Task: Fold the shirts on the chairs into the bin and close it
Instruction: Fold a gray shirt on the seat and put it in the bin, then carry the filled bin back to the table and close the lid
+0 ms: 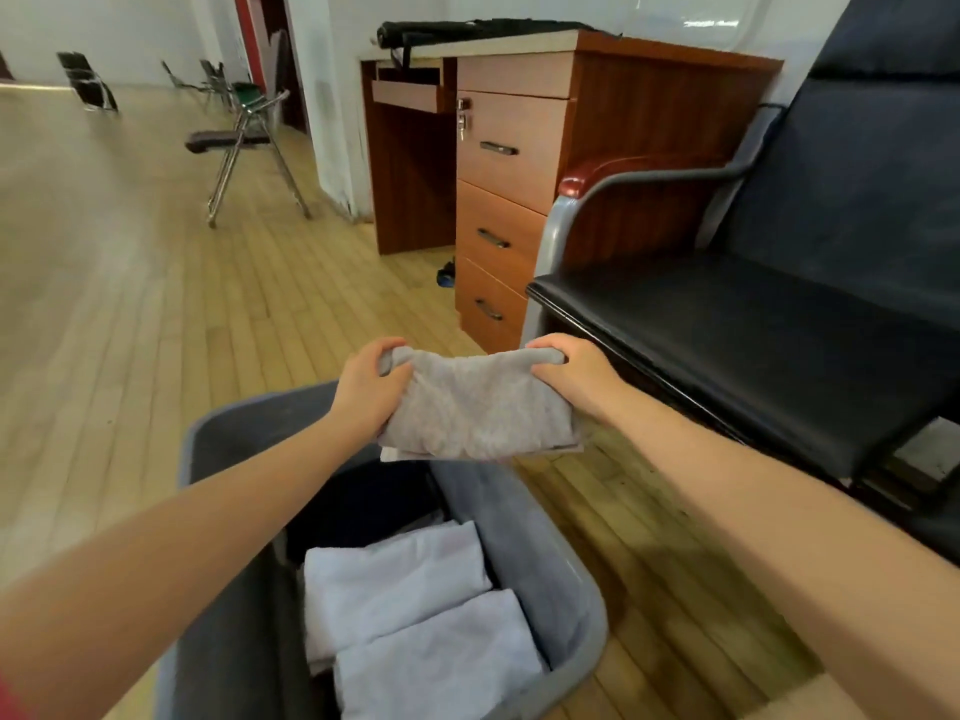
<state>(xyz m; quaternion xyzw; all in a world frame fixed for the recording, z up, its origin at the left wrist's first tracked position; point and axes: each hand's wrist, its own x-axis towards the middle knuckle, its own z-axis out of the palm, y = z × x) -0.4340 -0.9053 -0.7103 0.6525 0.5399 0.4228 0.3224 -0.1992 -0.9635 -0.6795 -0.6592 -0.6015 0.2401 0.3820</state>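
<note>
Head view, looking forward and down. Both bare forearms reached in from the lower corners toward the centre of the frame. The left hand (370, 387) and the right hand (574, 379) each gripped one upper corner of a folded grey shirt (478, 410), fingers curled over its top edge and thumb against its near face, so that the cloth was pinched on both sides. The shirt hung as a compact rectangle, several layers showing along its lower edge, and was held in the air above the far end of the bin (566, 579).

The bin, a grey soft-walled container, stood open on the wooden floor (119, 324) at 6 o'clock from the shirt. Inside it lay two folded pale shirts (415, 610), side by side and touching, the nearer one overlapping the edge of the farther. A dark garment (363, 506) lay in the bin at 12 o'clock from them, directly beneath the held shirt.

At 3 o'clock from the hands stood a black padded chair (753, 345) with a grey metal armrest capped in reddish wood; its seat was bare. At 12 o'clock stood a wooden desk (514, 163) with a column of drawers, a key hanging in the upper lock, and dark objects on its top. A folding metal chair (244, 142) stood at 10 o'clock, well apart, with further chairs against the far wall.
</note>
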